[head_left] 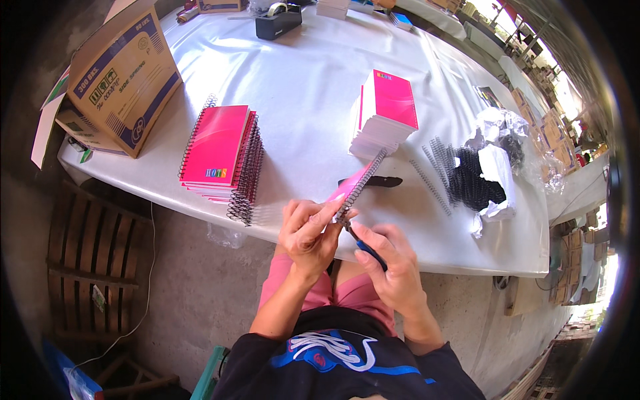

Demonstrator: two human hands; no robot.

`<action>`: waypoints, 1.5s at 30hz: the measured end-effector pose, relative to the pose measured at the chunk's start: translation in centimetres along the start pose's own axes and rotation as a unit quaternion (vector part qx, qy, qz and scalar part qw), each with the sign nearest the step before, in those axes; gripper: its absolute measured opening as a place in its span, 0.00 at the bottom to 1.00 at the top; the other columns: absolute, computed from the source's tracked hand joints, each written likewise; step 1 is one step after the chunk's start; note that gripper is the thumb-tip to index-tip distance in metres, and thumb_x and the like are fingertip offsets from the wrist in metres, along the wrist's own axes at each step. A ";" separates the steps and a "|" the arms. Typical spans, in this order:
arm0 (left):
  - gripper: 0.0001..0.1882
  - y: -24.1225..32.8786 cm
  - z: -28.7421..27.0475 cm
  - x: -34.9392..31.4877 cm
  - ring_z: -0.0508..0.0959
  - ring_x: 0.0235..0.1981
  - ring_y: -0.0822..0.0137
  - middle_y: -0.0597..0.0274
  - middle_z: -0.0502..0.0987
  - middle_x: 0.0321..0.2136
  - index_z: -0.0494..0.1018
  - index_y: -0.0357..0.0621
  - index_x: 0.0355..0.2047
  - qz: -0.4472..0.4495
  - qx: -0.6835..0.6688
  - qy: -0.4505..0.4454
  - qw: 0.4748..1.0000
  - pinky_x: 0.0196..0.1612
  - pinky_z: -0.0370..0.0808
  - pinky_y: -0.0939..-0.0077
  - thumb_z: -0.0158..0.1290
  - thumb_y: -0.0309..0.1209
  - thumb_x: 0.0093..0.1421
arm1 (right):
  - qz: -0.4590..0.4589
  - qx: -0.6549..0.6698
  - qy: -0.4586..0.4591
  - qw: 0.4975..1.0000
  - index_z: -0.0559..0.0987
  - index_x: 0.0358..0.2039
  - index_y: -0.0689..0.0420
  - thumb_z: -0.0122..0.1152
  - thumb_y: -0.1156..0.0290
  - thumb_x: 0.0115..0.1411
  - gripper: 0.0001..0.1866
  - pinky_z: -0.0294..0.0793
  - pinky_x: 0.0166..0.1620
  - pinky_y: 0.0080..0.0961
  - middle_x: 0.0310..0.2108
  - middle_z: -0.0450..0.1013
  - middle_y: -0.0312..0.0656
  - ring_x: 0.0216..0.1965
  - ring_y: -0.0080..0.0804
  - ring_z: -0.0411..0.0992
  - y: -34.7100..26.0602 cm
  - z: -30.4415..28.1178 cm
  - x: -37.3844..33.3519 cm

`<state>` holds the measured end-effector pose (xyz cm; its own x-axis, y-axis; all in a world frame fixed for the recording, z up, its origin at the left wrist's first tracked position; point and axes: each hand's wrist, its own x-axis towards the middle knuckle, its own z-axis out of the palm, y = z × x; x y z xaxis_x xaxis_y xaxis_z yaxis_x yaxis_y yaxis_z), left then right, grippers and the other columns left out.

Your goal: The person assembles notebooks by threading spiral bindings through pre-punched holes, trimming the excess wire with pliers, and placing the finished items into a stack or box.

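Note:
My left hand (310,235) is closed round a pink-covered notebook (345,189), tilted up at the table's near edge. A dark spiral coil (368,175) runs along the notebook's edge. In my right hand (393,263) are pliers (371,252) with blue and black handles, their tip up against the coil's lower end. Fingers partly hide that end, so I cannot tell whether the jaws grip the wire. Behind the notebook a flat black object (387,181) lies on the table, its kind unclear.
Spiral-bound pink notebooks (212,147) are piled at left; a pink-topped stack without coils (393,100) stands beyond my hands. Loose black coils (470,183) lie at right beside crumpled white paper (497,177). A cardboard box (123,90) and a tape dispenser (278,23) are farther off.

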<state>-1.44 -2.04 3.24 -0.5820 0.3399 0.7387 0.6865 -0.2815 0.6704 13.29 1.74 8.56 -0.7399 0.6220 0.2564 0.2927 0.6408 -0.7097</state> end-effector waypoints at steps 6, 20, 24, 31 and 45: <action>0.19 -0.2 0.3 -0.4 0.65 0.22 0.71 0.68 0.68 0.18 0.80 0.43 0.35 0.007 0.001 0.040 0.999 0.26 0.62 0.79 0.66 0.19 0.38 | 0.151 0.367 -0.085 0.914 0.70 0.54 0.54 0.51 0.58 0.63 0.22 0.72 0.41 0.29 0.41 0.70 0.46 0.40 0.36 0.70 1.3 0.6 -1.0; 0.14 0.6 -3.8 2.8 0.72 0.40 0.76 0.61 0.70 0.43 0.64 0.36 0.50 -0.130 -0.328 0.236 0.905 0.46 0.68 0.80 0.44 0.24 0.65 | -0.021 0.265 0.142 0.953 0.61 0.60 0.59 0.57 0.62 0.60 0.31 0.54 0.60 0.47 0.59 0.55 0.49 0.59 0.43 0.58 1.5 1.9 4.5; 0.13 0.3 -7.1 4.4 0.72 0.40 0.75 0.61 0.71 0.40 0.65 0.35 0.49 -0.070 -0.203 0.217 0.952 0.46 0.68 0.81 0.44 0.24 0.65 | -0.029 0.462 0.047 0.885 0.63 0.58 0.59 0.55 0.78 0.58 0.26 0.68 0.49 0.29 0.48 0.65 0.42 0.44 0.29 0.68 -2.5 4.1 12.4; 0.26 -0.7 -12.5 7.7 0.67 0.52 0.65 0.55 0.70 0.48 0.64 0.38 0.56 -0.072 0.057 0.168 0.982 0.55 0.59 0.68 0.48 0.42 0.63 | -0.108 0.640 0.005 0.761 0.63 0.58 0.58 0.48 0.78 0.59 0.24 0.69 0.43 0.17 0.34 0.70 0.37 0.37 0.22 0.69 -7.0 4.8 23.0; 0.27 -7.2 -12.6 6.0 0.58 0.62 0.63 0.53 0.59 0.60 0.57 0.40 0.61 -0.245 -0.084 0.084 0.962 0.61 0.57 0.69 0.47 0.36 0.65 | -0.399 0.064 -0.135 0.905 0.61 0.61 0.46 0.50 0.74 0.60 0.28 0.52 0.63 0.36 0.54 0.65 0.45 0.58 0.40 0.61 -7.5 9.9 23.2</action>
<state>-15.37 -9.32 3.70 -0.8895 0.3238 0.3223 0.2392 -0.2708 0.9324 -12.07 6.89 13.39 -0.8116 -0.1594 0.5621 -0.4587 0.7696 -0.4441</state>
